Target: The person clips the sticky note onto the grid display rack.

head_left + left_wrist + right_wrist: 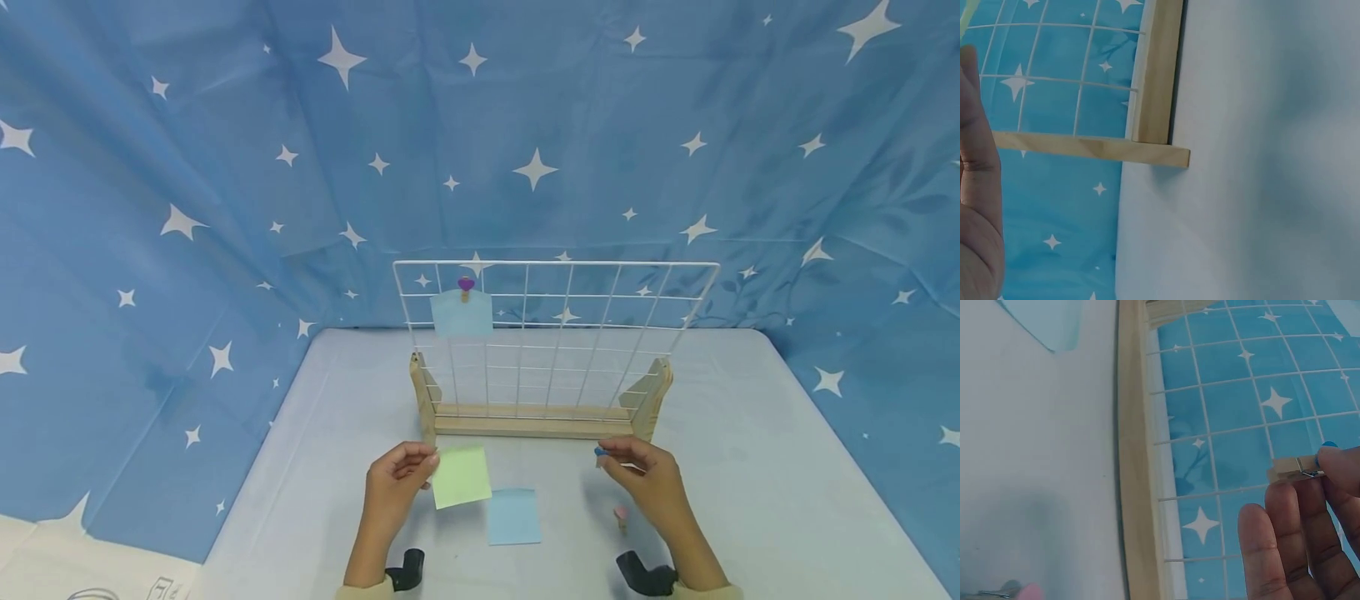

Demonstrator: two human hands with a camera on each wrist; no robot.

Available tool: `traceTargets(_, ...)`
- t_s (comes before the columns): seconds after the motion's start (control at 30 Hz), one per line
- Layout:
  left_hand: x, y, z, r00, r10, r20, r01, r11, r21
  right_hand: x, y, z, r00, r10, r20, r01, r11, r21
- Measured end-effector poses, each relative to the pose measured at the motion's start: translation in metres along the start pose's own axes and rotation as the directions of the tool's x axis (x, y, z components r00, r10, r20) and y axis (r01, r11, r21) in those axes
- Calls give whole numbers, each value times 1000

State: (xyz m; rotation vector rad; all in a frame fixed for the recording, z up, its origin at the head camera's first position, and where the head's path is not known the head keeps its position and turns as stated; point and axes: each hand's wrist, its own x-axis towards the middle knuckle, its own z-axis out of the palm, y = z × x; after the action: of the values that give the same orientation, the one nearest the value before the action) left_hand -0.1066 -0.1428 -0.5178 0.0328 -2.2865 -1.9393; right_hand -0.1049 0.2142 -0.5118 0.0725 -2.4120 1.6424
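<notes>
My left hand (401,475) pinches a light green sticky note (461,477) by its left edge, in front of the rack. Between the thumb and fingers of my right hand (643,471) is a small wooden clothespin (1294,467) with a blue decoration (600,452). Both hands are in front of a white wire grid (558,333) set in a wooden stand (532,427). At its upper left, a light blue note (459,315) hangs from a clothespin with a purple heart (466,284). In the left wrist view, only part of the left hand (977,187) shows.
Another light blue sticky note (514,517) lies on the white table (360,392), right of the green one. A clothespin with a pink decoration (621,515) lies below my right hand. A blue star-patterned cloth (525,108) stands behind the table.
</notes>
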Motion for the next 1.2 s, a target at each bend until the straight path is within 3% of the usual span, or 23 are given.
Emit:
traceTargets(0.3,4,8,5,999,29,15,-29,1000,-11,9,-5,-3,994,-109,-11,110,992,60)
traceTargets(0.57,4,14,11,999,18,39,-17,999,-42,12,-6,-5,992,-121,-18,122,989,86)
traceTargets(0.93,8,26,20,998,57,41,-55,998,-38,17,-18,-8,984,-173,-36,174,985,17)
traceTargets(1.2,13,33,26,995,93,27,-91,994,-68,24,-30,-9,977,-208,-48,209,977,32)
